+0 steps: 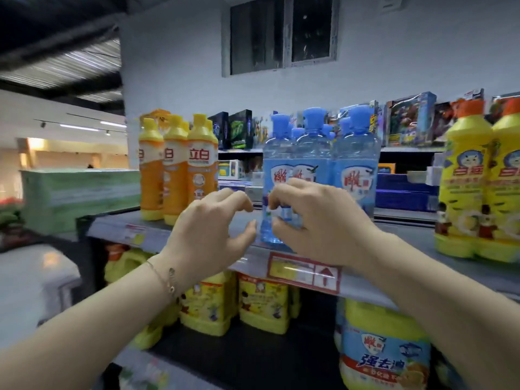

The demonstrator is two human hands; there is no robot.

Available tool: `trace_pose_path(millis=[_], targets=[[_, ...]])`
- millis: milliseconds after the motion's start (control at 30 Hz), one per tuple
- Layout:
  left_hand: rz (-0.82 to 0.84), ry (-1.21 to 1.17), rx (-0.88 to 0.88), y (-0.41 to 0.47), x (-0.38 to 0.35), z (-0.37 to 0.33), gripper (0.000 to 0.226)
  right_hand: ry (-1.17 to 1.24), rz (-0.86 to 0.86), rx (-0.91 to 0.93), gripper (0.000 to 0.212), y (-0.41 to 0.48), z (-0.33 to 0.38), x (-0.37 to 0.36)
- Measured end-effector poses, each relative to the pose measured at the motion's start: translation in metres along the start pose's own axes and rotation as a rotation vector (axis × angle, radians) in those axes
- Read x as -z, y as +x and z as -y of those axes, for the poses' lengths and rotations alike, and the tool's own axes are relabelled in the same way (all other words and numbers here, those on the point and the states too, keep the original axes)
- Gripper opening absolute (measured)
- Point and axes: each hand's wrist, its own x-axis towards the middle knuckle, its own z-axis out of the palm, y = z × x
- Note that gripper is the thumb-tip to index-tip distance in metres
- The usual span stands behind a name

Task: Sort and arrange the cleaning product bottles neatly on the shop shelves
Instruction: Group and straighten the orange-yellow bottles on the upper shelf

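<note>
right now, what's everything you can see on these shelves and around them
orange bottles: at least five, orange with yellow caps, upper shelf left
blue bottles: several, clear blue, blue caps, upper shelf middle
yellow bottles: two, yellow with orange caps, upper shelf right
yellow jugs: several, yellow, lower shelf left
big jug: one, yellow with blue label, lower shelf right
price tags: two, red and yellow, upper shelf edge
toy boxes: many, mixed colours, far shelves
window: one, dark, wall above
bracelet: one, thin, left wrist
left hand: one, bare, holding nothing, beside blue bottles
right hand: one, bare, gripping front blue bottle
</note>
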Motion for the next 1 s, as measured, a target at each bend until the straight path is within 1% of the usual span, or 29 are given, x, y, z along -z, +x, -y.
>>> trace_pose_path(millis=[67, 133, 200, 233, 300, 367, 400, 433, 467, 500, 533, 567, 600, 667, 700, 800, 833, 900, 1000], targets=[[-0.002, 0.031, 0.050, -0.006, 0.007, 0.031, 0.037, 0.021, 0.088, -0.030, 0.029, 0.019, 0.016, -0.024], [-0.006, 0.041, 0.115, -0.011, 0.014, 0.065, 0.032, 0.071, 0.142, -0.090, 0.034, 0.038, 0.032, -0.048], [0.002, 0.031, 0.193, -0.011, 0.018, 0.099, 0.033, 0.161, 0.146, -0.169, 0.040, 0.057, 0.045, -0.071], [0.007, 0.021, 0.228, -0.009, 0.020, 0.116, 0.039, 0.240, 0.128, -0.226, 0.043, 0.068, 0.049, -0.083], [0.007, -0.014, 0.321, -0.003, 0.021, 0.149, 0.060, 0.397, 0.077, -0.363, 0.052, 0.089, 0.056, -0.107], [0.023, -0.082, 0.465, 0.007, 0.022, 0.177, 0.085, 0.501, 0.043, -0.535, 0.066, 0.112, 0.059, -0.129], [0.044, -0.136, 0.563, 0.014, 0.020, 0.191, 0.098, 0.552, 0.035, -0.626, 0.073, 0.122, 0.061, -0.138], [0.063, -0.225, 0.658, 0.021, 0.020, 0.201, 0.111, 0.610, 0.017, -0.704, 0.079, 0.131, 0.062, -0.146], [0.085, -0.370, 0.762, 0.027, 0.020, 0.210, 0.122, 0.679, 0.009, -0.772, 0.084, 0.140, 0.061, -0.154], [0.095, -0.560, 0.849, 0.033, 0.021, 0.218, 0.127, 0.753, -0.004, -0.827, 0.090, 0.148, 0.060, -0.160], [0.121, -0.758, 0.922, 0.038, 0.020, 0.225, 0.127, 0.827, -0.017, -0.868, 0.092, 0.155, 0.058, -0.168], [0.183, -0.895, 0.955, 0.042, 0.021, 0.230, 0.120, 0.891, -0.041, -0.895, 0.091, 0.161, 0.055, -0.175], [0.253, -0.938, 0.959, 0.044, 0.020, 0.237, 0.116, 0.935, -0.063, -0.921, 0.087, 0.166, 0.053, -0.181], [0.326, -0.913, 0.920, 0.047, 0.014, 0.250, 0.110, 0.979, -0.108, -0.954, 0.080, 0.171, 0.052, -0.192], [0.327, -0.897, 0.903, 0.047, 0.011, 0.257, 0.104, 0.976, -0.123, -0.964, 0.079, 0.171, 0.052, -0.196], [0.290, -0.798, 0.832, 0.046, -0.002, 0.274, 0.071, 0.894, -0.155, -0.967, 0.072, 0.170, 0.056, -0.203], [0.288, -0.743, 0.785, 0.046, -0.006, 0.279, 0.065, 0.853, -0.174, -0.967, 0.068, 0.169, 0.057, -0.204], [0.282, -0.659, 0.717, 0.044, -0.010, 0.287, 0.060, 0.775, -0.196, -0.949, 0.060, 0.170, 0.059, -0.204], [0.319, -0.674, 0.711, 0.047, -0.014, 0.292, 0.059, 0.707, -0.205, -0.923, 0.054, 0.169, 0.061, -0.204]])
